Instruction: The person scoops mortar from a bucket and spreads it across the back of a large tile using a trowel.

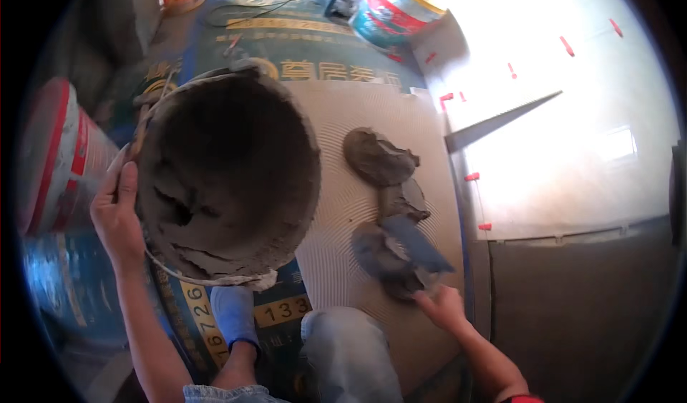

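My left hand [118, 213] grips the side of a large mortar bucket [229, 167] at its rim. The bucket is tilted, its mouth facing me, with grey-brown mortar coating the inside. My right hand [440, 306] is closed round the handle end of a trowel [415, 245], whose blade is smeared by motion. Under the blade lies a heap of mortar [376, 249]; another mortar heap [379, 156] sits farther off, with a smaller lump between them. The heaps rest on a flat beige slab [325, 109] combed with curved ridges.
Red tile spacers [471, 177] stick out along joints of glossy pale tiles [565, 152] at the right. A red and white bucket [61, 159] stands at left, a multicoloured bucket [397, 13] at the back. Green printed sheeting [243, 45] covers the floor. My socked foot [235, 313] is below the mortar bucket.
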A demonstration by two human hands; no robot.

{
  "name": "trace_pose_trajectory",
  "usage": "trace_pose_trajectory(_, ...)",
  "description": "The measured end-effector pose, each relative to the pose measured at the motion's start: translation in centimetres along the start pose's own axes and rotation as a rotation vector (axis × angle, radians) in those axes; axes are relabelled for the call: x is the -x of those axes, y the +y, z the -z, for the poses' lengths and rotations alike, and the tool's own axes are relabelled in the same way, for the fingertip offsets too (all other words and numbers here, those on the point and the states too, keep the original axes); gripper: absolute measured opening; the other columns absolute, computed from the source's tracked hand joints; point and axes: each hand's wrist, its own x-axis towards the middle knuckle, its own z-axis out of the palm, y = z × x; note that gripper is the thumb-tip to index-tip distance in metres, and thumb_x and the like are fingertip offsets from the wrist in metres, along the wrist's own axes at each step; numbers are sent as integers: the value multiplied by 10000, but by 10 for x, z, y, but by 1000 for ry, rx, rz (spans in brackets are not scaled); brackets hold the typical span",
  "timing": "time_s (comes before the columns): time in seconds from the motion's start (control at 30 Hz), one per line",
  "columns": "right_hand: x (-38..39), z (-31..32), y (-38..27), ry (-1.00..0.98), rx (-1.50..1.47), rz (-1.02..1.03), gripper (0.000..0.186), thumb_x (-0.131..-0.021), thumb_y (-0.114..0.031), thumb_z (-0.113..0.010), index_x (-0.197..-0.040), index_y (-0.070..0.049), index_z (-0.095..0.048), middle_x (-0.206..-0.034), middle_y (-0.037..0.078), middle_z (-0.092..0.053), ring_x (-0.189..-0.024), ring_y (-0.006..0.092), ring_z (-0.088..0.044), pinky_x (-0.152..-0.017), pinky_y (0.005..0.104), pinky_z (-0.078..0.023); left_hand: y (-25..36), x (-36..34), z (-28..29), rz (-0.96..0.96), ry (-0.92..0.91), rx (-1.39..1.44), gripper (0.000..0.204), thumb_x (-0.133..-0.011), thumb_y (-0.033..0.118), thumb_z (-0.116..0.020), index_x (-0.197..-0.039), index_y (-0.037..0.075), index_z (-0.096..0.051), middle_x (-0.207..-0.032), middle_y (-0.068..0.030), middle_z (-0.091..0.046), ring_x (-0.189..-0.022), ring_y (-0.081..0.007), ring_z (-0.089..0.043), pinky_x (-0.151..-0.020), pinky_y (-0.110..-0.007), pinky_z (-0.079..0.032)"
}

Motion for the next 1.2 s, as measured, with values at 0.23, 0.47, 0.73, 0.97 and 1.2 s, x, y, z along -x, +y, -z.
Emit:
trace_pose_trajectory(0.23, -60, 134, -150, -41, 1, 469, 433, -831, -438, -609, -730, -17, -606, -666, 158, -622, -671, 362, -616, -648, 447, -468, 20, 24, -33, -1, -75, 51, 246, -915, 69, -600, -1138, -29, -628, -1034, -61, -660, -968, -103, -575, -864, -218, -445)
trace_pose_trajectory(0.47, -152, 106, -283, 340, 585, 782, 377, -830, -379, -533, -758, -42, -686, -766, 140, -680, -748, 292, -673, -679, 419, -520, 25, 33, -27, 62, -123, 202, 259, -933, 86, -576, -1161, -32, -605, -1050, -44, -647, -936, -89, -574, -867, -212, -435)
trace_pose_trajectory(0.73, -154, 35, -306, -257, 197, 492, 486, -832, -479, -534, -818, -23, -701, -845, 221, -669, -807, 352, -661, -704, 449, -533, 23, 32, -22, 52, -148, 181, 245, -915, 74, -602, -1123, -55, -612, -999, -61, -660, -907, -83, -564, -835, -221, -446)
trace_pose_trajectory(0.97, -122, -12, -304, -705, -611, 175, 392, -879, -349, -507, -887, 11, -662, -720, 170, -632, -636, 259, -603, -603, 347, -471, 23, 16, -18, 57, -173, 177, 255, -915, 76, -601, -1128, -64, -607, -1010, -78, -665, -914, -94, -571, -834, -229, -450)
trace_pose_trajectory(1.2, -113, -7, -296, -483, -804, 151, 420, -830, -352, -534, -740, 45, -639, -601, 138, -592, -597, 212, -598, -610, 348, -468, 27, 11, -12, 149, -242, 267, 271, -915, 87, -605, -1149, -50, -612, -1022, -56, -660, -928, -92, -576, -852, -221, -448)
